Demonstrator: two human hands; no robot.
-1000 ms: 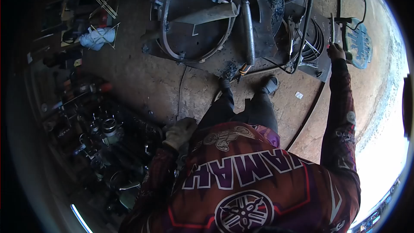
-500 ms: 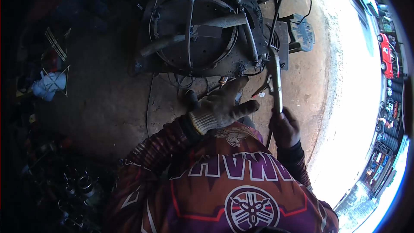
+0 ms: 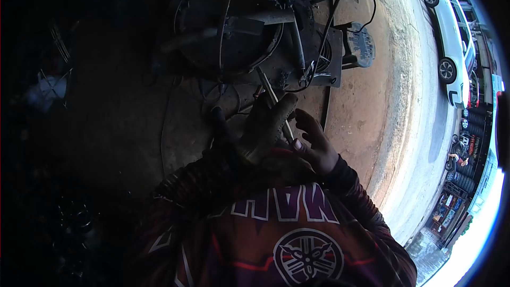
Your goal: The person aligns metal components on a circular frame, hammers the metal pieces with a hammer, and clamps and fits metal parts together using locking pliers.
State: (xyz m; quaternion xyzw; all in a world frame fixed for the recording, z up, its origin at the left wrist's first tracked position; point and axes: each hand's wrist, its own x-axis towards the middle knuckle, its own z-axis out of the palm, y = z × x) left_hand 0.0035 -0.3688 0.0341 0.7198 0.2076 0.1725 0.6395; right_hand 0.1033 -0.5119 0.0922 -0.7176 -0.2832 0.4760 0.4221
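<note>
My left hand [image 3: 268, 125], in a dirty knitted work glove, is closed around a long, narrow, light-coloured metal bar [image 3: 287, 129]. The bar slants, its upper end just below a dark metal plate [image 3: 255, 74] and its lower end by my right thumb. My bare right hand [image 3: 320, 148] is beside that lower end with its fingers apart; whether the thumb touches the bar I cannot tell. Ahead of both hands is a round metal frame [image 3: 223, 26] with a crossbar, on the plate. A flat piece [image 3: 247, 25] and tubes lie across it in shadow.
Black cables [image 3: 323, 53] hang and coil on the right of the plate. A worn step-like pad [image 3: 361, 45] stands beyond. A cable trails over the brown floor [image 3: 133, 122]. At far left is a whitish bundle [image 3: 47, 93]. A white car [image 3: 450, 42] is on the road at right.
The bar has moved left from my right hand into my left glove, which has closed round it. My right hand has come left and its fingers have spread. The white car has come further into view.
</note>
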